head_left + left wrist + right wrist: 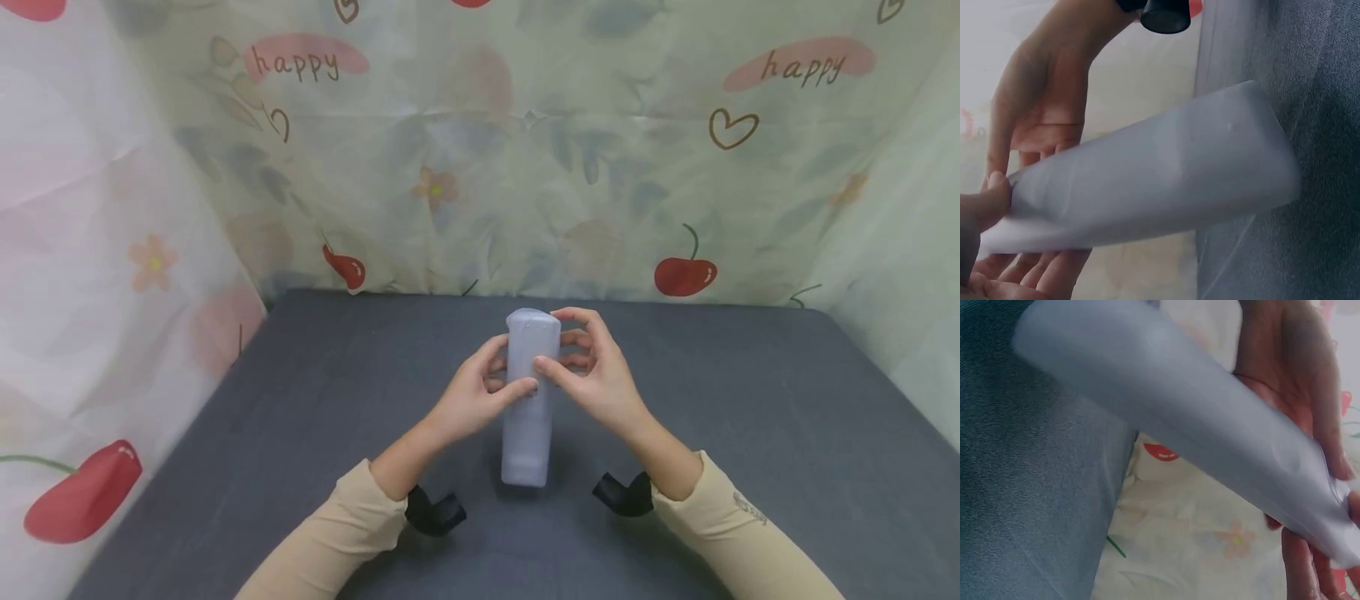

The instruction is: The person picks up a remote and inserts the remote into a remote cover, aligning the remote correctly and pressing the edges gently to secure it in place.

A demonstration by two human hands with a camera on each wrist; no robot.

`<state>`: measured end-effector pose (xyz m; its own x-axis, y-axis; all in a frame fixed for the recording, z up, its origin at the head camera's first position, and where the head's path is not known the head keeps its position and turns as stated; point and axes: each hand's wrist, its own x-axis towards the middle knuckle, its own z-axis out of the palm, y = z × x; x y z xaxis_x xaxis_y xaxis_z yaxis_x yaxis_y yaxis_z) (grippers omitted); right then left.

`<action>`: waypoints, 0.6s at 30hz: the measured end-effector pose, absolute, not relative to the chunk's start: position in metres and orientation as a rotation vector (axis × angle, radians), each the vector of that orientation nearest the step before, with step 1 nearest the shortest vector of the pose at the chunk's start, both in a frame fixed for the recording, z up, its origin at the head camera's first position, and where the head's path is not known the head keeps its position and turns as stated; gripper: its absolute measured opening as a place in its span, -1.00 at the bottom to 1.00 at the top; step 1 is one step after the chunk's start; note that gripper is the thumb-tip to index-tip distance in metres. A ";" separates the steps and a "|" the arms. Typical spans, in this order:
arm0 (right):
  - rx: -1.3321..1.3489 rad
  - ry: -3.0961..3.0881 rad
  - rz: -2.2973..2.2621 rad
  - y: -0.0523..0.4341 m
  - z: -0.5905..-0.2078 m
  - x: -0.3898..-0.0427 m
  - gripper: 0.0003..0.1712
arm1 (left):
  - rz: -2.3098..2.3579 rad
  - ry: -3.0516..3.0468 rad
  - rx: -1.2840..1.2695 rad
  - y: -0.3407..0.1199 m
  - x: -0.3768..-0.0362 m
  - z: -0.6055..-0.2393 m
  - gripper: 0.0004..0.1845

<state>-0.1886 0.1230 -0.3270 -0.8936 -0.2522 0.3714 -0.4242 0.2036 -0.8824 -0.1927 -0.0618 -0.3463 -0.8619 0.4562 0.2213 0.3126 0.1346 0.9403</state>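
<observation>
A tall, narrow plastic container (pixel 528 425), pale grey-lavender with rounded edges, stands nearly upright between both hands in the head view. My left hand (pixel 476 387) grips its left side, thumb across the front and fingers round behind. On the other side my right hand (pixel 600 375) holds the upper part, with the thumb on the front face and the index finger at the top edge. In the left wrist view the container (pixel 1147 175) shows its smooth lower end close over the dark cloth. The right wrist view has the container (pixel 1179 406) running diagonally; its far end is hidden by fingers.
A dark grey cloth-covered table (pixel 337 400) lies below. Behind it hangs a printed curtain (pixel 480 167) with cherries, hearts and flowers, and more curtain closes both sides. A black wrist mount (pixel 437 510) sits below the left wrist, another mount (pixel 624 493) below the right.
</observation>
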 end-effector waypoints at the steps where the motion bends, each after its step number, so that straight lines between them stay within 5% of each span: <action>1: 0.650 -2.326 1.761 0.123 -0.327 -0.189 -0.34 | 1.843 2.272 0.811 -0.061 -0.192 -0.347 -0.33; 18: 0.434 -2.444 1.662 0.123 -0.306 -0.198 -0.52 | 1.855 2.342 0.808 -0.055 -0.184 -0.346 -0.36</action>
<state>-0.1981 0.1233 -0.3063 -0.9461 -0.1508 0.2868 -0.3221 0.3425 -0.8826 -0.1843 -0.0550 -0.3462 -0.8626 0.4230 0.2776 0.3670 0.1456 0.9188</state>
